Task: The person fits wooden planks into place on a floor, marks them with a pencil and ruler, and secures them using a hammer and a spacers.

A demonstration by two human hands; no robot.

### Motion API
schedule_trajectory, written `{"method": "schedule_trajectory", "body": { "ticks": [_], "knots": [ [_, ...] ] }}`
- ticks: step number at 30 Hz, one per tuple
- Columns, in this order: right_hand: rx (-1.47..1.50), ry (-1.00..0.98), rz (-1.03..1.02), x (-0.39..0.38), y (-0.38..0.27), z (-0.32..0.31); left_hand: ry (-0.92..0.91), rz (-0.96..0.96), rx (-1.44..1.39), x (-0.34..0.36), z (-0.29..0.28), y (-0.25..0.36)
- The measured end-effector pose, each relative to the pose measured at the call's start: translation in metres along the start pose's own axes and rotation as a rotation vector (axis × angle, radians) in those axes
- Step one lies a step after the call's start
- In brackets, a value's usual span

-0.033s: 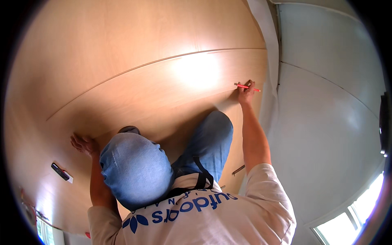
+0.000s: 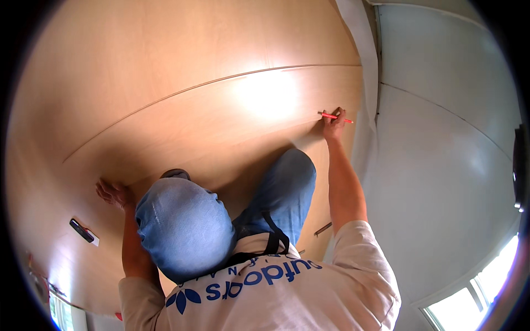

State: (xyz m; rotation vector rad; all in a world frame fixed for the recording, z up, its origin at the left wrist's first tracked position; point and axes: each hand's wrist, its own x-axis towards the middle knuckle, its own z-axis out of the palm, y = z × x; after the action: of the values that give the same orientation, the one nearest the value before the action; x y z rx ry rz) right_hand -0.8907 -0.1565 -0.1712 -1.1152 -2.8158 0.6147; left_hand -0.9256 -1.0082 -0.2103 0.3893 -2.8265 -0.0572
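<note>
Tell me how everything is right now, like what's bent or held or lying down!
Right hand: closed around the pencil.
Red pencil: held slantwise in the fingers.
Left hand: open, fingers apart, by the wooden panel.
Wooden panel: marked by a long dark line, shiny with glare.
Knees: bent.
Black oblong thing: lying on the panel.
Window: bright; open or closed, I can't tell.

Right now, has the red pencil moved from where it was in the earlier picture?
No, not visibly: against the long seam in the wooden surface, the red pencil in the right hand sits in the same place.
</note>
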Motion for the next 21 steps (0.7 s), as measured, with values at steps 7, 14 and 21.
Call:
{"method": "schedule_trajectory", "body": {
  "ticks": [7, 14, 21],
  "knots": [
    [-0.138, 0.093, -0.088, -0.006, 0.004, -0.001, -0.013, -0.016, -0.02, 0.003, -0.006, 0.01],
    [-0.06, 0.019, -0.018, -0.007, 0.004, -0.004, -0.028, -0.007, -0.022, 0.005, -0.008, 0.014],
    [-0.164, 0.078, -0.057, -0.004, 0.004, 0.0, -0.023, -0.007, -0.032, 0.006, -0.008, 0.018]
  ]
}}
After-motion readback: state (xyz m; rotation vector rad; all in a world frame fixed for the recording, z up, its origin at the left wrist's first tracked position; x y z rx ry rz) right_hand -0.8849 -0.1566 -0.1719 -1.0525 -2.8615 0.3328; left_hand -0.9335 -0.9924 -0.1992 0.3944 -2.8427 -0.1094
